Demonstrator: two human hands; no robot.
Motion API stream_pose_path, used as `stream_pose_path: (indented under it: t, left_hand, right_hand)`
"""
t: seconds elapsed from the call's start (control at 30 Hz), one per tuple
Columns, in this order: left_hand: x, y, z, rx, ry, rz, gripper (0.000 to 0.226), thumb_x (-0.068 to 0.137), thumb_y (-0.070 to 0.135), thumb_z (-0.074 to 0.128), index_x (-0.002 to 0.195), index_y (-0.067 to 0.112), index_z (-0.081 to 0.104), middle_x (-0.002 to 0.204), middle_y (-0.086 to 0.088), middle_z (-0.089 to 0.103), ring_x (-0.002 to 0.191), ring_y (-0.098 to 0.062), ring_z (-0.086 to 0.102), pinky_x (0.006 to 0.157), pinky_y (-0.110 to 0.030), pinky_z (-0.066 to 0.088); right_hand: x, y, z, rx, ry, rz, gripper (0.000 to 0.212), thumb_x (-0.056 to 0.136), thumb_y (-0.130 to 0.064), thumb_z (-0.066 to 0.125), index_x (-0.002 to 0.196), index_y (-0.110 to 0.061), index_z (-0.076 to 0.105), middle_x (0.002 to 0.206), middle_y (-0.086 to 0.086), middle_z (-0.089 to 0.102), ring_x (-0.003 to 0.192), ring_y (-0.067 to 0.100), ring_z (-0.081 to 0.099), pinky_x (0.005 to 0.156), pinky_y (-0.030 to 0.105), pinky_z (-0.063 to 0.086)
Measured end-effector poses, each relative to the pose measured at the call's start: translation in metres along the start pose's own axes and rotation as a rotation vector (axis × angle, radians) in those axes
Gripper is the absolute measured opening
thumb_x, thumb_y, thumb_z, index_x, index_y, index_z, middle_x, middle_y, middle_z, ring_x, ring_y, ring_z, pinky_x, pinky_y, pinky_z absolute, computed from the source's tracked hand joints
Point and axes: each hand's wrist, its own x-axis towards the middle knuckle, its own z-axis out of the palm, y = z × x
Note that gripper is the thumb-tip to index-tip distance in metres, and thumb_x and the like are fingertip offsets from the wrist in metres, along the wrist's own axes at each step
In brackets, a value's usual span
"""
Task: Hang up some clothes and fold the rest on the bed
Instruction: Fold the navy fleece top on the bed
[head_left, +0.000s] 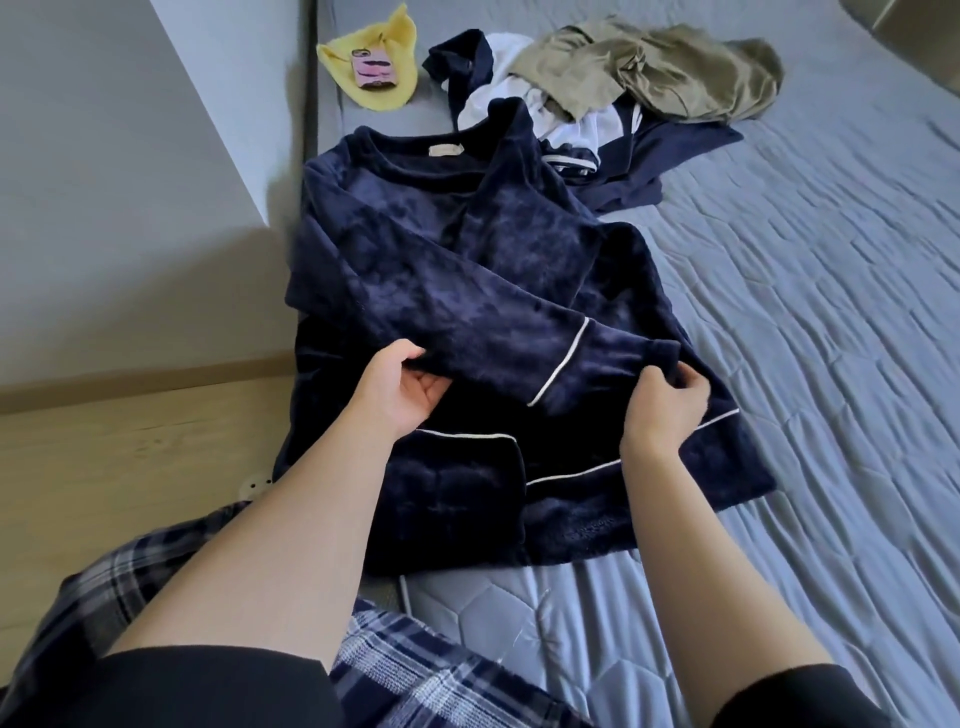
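A dark navy fleece top (415, 249) with white piping lies spread face up along the left side of the bed (805, 312). One sleeve (498, 343) is folded across its front, slanting down to the right. My left hand (400, 387) grips the lower edge of that sleeve near its middle, thumb on top. My right hand (667, 397) pinches the sleeve's cuff end. Beyond the top lies a heap of unfolded clothes: an olive garment (670, 67), white cloth (498, 93) and more navy fabric (675, 150).
A yellow cloth (389, 88) with a pink phone (371, 70) on it sits at the bed's far left corner. A white wall (104, 156) and a wooden floor (119, 457) run along the bed's left. My plaid trousers (405, 670) fill the bottom of the view.
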Motion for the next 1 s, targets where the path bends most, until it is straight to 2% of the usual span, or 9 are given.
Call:
stream_pose_path:
  t: [0.07,0.17,0.3,0.43,0.57,0.63,0.77,0.93,1.0]
  left_hand:
    - [-0.001,0.001,-0.003,0.046,-0.033,-0.033,0.026,0.084,0.001,0.041,0.102,0.002,0.061,0.087,-0.014,0.073,0.078,-0.026,0.072,0.063,-0.034,0.058]
    - [0.001,-0.003,-0.007,0.222,0.038,-0.075,0.021,0.087,0.005,0.044,0.101,0.006,0.06,0.078,-0.01,0.073,0.07,-0.024,0.072,0.058,-0.034,0.058]
    - [0.01,0.003,-0.006,0.283,0.113,-0.052,0.022,0.089,0.024,0.055,0.108,0.014,0.061,0.088,-0.008,0.074,0.078,-0.025,0.073,0.065,-0.037,0.059]
    - [0.019,0.023,-0.015,0.024,0.215,0.072,0.017,0.091,0.027,0.056,0.103,0.017,0.061,0.103,-0.008,0.069,0.089,-0.025,0.068,0.065,-0.037,0.057]
    - [0.028,0.05,-0.023,-0.289,0.092,0.15,0.033,0.095,0.027,0.046,0.124,0.018,0.06,0.112,-0.003,0.068,0.094,-0.027,0.069,0.067,-0.035,0.06]
    - [0.036,0.061,-0.03,-0.329,-0.006,0.171,0.034,0.096,0.03,0.043,0.12,0.015,0.061,0.106,-0.008,0.072,0.093,-0.028,0.07,0.072,-0.037,0.058]
    - [0.052,0.078,-0.044,-0.388,-0.139,0.123,0.047,0.096,0.043,0.039,0.126,0.01,0.057,0.122,-0.016,0.064,0.114,-0.033,0.06,0.092,-0.046,0.044]
    - [0.057,0.091,-0.037,-0.226,-0.287,0.053,0.056,0.095,0.052,0.038,0.13,0.012,0.054,0.129,-0.013,0.06,0.116,-0.031,0.059,0.098,-0.044,0.043]
    - [0.059,0.101,-0.033,-0.18,-0.26,0.136,0.055,0.095,0.049,0.041,0.134,0.013,0.052,0.131,-0.013,0.059,0.12,-0.03,0.057,0.101,-0.045,0.043]
  right_hand:
    - [-0.004,-0.002,-0.004,-0.146,-0.008,-0.041,0.059,0.078,-0.006,0.051,0.134,-0.015,0.037,0.124,0.002,0.05,0.096,0.009,0.056,0.077,0.025,0.042]
    - [-0.01,0.001,-0.001,-0.747,-0.006,-0.35,0.087,0.072,0.001,0.055,0.148,-0.01,0.015,0.151,0.012,0.023,0.135,0.029,0.028,0.106,0.04,0.029]
    - [-0.031,-0.011,0.049,-0.802,-0.256,-0.691,0.072,0.079,-0.006,0.055,0.145,-0.007,0.027,0.154,0.017,0.019,0.141,0.032,0.016,0.116,0.041,0.013]
    - [-0.045,-0.023,0.129,-0.974,-0.581,-0.836,0.058,0.093,-0.02,0.046,0.146,-0.008,0.026,0.156,0.015,0.018,0.144,0.03,0.011,0.118,0.045,0.01]
    - [-0.034,-0.013,0.186,-1.054,-0.672,-0.749,0.055,0.097,-0.031,0.039,0.146,-0.012,0.025,0.156,0.007,0.02,0.145,0.024,0.01,0.114,0.057,0.009]
    - [-0.023,0.005,0.193,-1.03,-0.636,-0.599,0.052,0.097,-0.033,0.038,0.143,-0.011,0.029,0.152,0.003,0.028,0.143,0.02,0.017,0.112,0.062,0.013]
    - [-0.016,0.034,0.199,-0.998,-0.528,-0.639,0.05,0.094,-0.034,0.039,0.139,-0.012,0.036,0.148,0.001,0.035,0.139,0.019,0.025,0.11,0.061,0.02]
    - [-0.015,0.046,0.203,-1.015,-0.464,-0.706,0.051,0.093,-0.032,0.039,0.139,-0.011,0.037,0.148,0.002,0.035,0.139,0.02,0.026,0.11,0.06,0.02]
    - [-0.014,0.049,0.202,-1.003,-0.454,-0.713,0.053,0.093,-0.031,0.039,0.142,-0.011,0.034,0.151,0.003,0.032,0.141,0.019,0.022,0.111,0.059,0.018]
